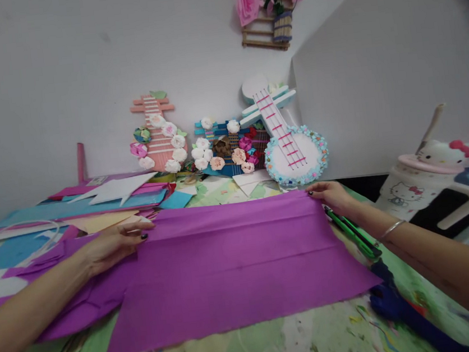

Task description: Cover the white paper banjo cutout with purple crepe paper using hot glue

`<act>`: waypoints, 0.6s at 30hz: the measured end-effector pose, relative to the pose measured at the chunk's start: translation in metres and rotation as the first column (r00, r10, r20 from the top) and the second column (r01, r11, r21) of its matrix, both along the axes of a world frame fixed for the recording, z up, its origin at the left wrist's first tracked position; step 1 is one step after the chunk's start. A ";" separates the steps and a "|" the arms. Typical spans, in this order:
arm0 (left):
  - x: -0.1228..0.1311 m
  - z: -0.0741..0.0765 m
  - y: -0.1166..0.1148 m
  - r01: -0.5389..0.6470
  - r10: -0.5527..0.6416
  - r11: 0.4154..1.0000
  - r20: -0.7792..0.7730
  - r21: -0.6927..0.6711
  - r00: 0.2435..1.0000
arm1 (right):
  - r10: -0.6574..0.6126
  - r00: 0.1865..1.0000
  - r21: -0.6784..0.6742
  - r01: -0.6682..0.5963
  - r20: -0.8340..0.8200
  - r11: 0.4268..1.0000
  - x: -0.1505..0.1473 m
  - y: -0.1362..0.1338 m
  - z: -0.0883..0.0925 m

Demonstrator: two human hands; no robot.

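A wide sheet of purple paper (237, 272) with creases running across it lies over the middle of the table. My right hand (330, 196) pinches its far right corner between thumb and fingers. At its far left corner is my left hand (117, 246), thumb and fingers closed near the edge. More purple paper (92, 305), folded and crumpled, lies under and beside my left wrist. Green cutters or pens (353, 233) rest by the sheet's right edge, below my right hand.
Stacked coloured sheets (81, 207) lie at the left. Flower-decorated instrument models (158, 139) and a white banjo-like one (295, 157) stand at the back. A white cup (405, 187) is at the right, a dark blue item (402, 309) nearer on the green-patterned tabletop (313, 342).
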State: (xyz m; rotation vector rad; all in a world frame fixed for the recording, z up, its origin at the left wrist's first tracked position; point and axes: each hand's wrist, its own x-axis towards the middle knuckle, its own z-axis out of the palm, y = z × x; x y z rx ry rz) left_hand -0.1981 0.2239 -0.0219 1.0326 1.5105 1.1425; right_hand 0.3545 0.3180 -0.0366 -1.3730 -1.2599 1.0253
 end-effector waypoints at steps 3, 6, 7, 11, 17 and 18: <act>0.001 0.001 -0.002 0.047 -0.049 0.998 0.036 0.045 0.998 | -0.013 0.999 0.037 0.014 -0.049 0.999 0.001 -0.003 0.000; -0.001 0.002 0.000 -0.019 0.015 0.992 0.033 0.122 0.999 | -0.005 0.996 0.069 0.012 -0.093 0.998 0.001 -0.007 0.001; -0.001 0.002 0.001 -0.051 0.047 0.989 0.035 0.139 0.998 | 0.002 0.994 0.080 0.006 -0.106 0.997 0.001 -0.008 0.002; -0.002 0.005 0.008 -0.173 0.166 0.966 0.052 0.193 0.985 | 0.026 0.992 0.116 -0.011 -0.126 0.993 0.001 -0.011 0.005; 0.003 0.005 0.010 -0.162 0.155 0.956 0.048 0.244 0.987 | 0.003 0.996 0.152 0.011 -0.085 0.988 0.003 -0.014 0.007; 0.003 0.005 0.009 -0.152 0.148 0.956 0.038 0.252 0.988 | -0.003 0.997 0.158 0.015 -0.079 0.987 0.003 -0.014 0.007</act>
